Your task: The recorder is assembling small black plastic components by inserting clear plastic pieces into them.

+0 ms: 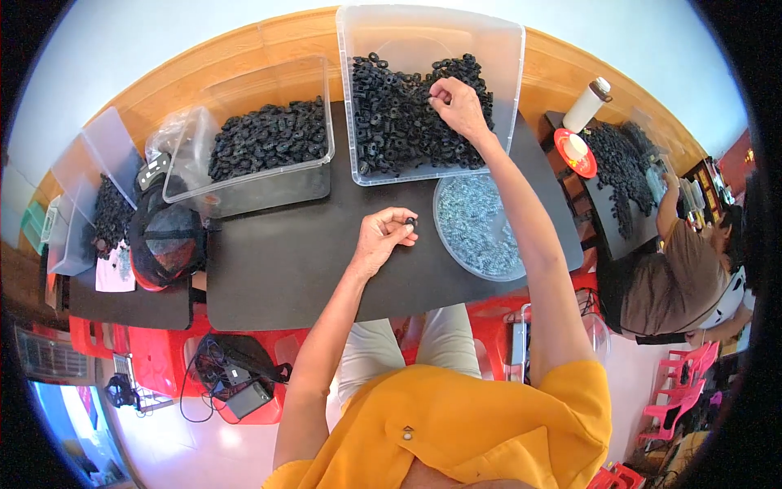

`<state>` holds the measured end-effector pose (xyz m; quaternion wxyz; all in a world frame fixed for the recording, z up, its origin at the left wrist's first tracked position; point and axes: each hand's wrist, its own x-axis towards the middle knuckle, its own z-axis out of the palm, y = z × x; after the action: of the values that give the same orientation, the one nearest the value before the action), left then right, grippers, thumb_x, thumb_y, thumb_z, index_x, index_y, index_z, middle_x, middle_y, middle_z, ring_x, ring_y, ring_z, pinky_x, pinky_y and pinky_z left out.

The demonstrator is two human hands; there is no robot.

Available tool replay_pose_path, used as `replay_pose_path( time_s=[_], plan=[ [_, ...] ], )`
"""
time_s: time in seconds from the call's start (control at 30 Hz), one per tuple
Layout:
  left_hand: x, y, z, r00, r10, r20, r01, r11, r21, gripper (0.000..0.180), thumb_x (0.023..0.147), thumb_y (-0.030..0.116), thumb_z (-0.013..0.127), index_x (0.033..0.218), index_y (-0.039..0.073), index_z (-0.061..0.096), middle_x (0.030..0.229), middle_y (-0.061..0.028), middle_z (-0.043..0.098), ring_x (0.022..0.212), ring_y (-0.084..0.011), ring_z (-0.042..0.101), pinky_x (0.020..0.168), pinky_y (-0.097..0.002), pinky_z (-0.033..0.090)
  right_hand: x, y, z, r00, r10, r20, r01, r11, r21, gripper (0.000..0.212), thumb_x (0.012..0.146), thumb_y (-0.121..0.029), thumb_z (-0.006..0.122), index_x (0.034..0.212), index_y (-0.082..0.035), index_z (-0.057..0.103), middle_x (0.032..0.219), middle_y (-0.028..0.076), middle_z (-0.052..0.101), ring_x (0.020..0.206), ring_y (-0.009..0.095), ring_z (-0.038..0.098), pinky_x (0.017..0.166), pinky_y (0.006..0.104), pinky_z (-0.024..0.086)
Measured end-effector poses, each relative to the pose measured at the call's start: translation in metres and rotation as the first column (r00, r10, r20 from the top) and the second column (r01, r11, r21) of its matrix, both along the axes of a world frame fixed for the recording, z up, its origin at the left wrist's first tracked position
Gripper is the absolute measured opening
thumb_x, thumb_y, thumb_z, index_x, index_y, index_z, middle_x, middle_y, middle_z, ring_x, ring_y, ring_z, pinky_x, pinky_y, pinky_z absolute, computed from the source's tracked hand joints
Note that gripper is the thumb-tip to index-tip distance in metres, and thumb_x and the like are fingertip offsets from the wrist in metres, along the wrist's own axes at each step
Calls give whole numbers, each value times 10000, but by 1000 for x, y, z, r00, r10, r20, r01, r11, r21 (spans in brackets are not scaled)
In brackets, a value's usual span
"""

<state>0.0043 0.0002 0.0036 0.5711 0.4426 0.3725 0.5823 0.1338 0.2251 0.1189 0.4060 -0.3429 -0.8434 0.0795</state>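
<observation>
My left hand point(381, 240) is held over the dark table, thumb and fingers pinched on a small round black part point(410, 221). My right hand point(460, 108) reaches into a tall translucent plastic bin point(436, 174), above a heap of small black ring-shaped parts point(389, 122). Its thumb and forefinger are pinched together; whatever they grip cannot be told apart from the dark heap. Below my right forearm stands a round clear tub point(487, 278) full of small shiny pale-blue pieces point(472, 228), partly covered by the arm.
Left of the bin, a second clear box point(269, 184) holds more black parts. A dark cap point(167, 236) lies at the table's left. On the right, a person point(676, 277) sits at another table with black parts, a white bottle point(585, 106) and a red plate point(575, 167).
</observation>
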Motion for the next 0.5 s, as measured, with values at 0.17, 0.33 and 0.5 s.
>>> replay_pose_path(
  time_s=[0.17,0.33,0.5],
  plan=[
    [-3,-1,2,998,17,68,-16,1000,-14,190,821,13,584,1010,-6,594,867,-54,611,720,-128,618,634,-236,531,14,-47,-1,970,213,-116,-238,927,-290,101,723,-52,637,792,-5,580,669,-5,535,617,60,495,572,215,423],
    [-5,0,3,996,38,78,-38,999,-7,226,825,34,579,1047,-7,587,902,-68,613,727,-132,617,657,-252,530,32,-110,-14,926,360,-115,-374,829,-415,98,725,-45,626,798,-16,568,712,-2,536,642,66,508,561,220,418],
    [0,4,2,998,30,54,-31,1000,7,238,822,26,571,1058,-8,584,907,-72,616,725,-136,619,670,-256,525,46,-150,-30,922,384,-40,-366,835,-410,89,711,-38,629,782,-25,575,752,44,556,677,131,562,576,275,458]
  ],
)
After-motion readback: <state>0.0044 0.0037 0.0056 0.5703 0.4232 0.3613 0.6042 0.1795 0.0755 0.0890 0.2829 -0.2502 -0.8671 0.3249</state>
